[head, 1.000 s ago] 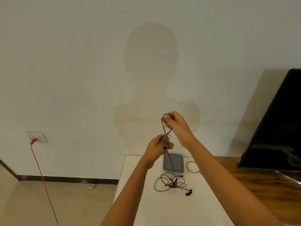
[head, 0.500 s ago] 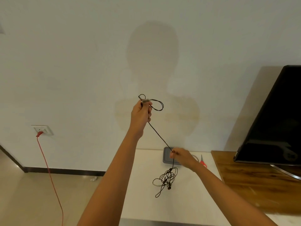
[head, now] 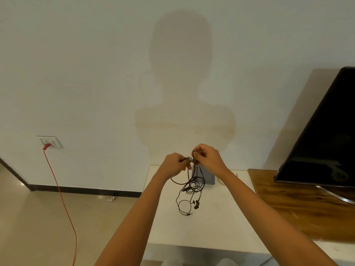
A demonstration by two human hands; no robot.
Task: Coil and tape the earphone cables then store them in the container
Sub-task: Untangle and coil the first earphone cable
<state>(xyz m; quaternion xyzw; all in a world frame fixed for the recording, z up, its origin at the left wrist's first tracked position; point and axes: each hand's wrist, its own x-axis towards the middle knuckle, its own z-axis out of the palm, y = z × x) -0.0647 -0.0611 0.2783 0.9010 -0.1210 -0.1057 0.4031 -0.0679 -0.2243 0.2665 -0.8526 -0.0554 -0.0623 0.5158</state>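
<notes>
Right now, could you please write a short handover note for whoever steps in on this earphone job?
Left hand and right hand both pinch the earphone cable above the white table. Most of the cable hangs in a loose tangle. Grey container sits closed at the table's far edge. Done: winding barely begun. Left: coil, tape, store.

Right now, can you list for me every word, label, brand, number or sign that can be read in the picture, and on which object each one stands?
None: no text can be read on anything in this view.
Television: the screen is dark, no brand visible.
Grey container: plain, no label visible.
Wall socket: no marking readable; too small.
Earphone cable, held by the left hand and right hand: no print can be made out.
</notes>
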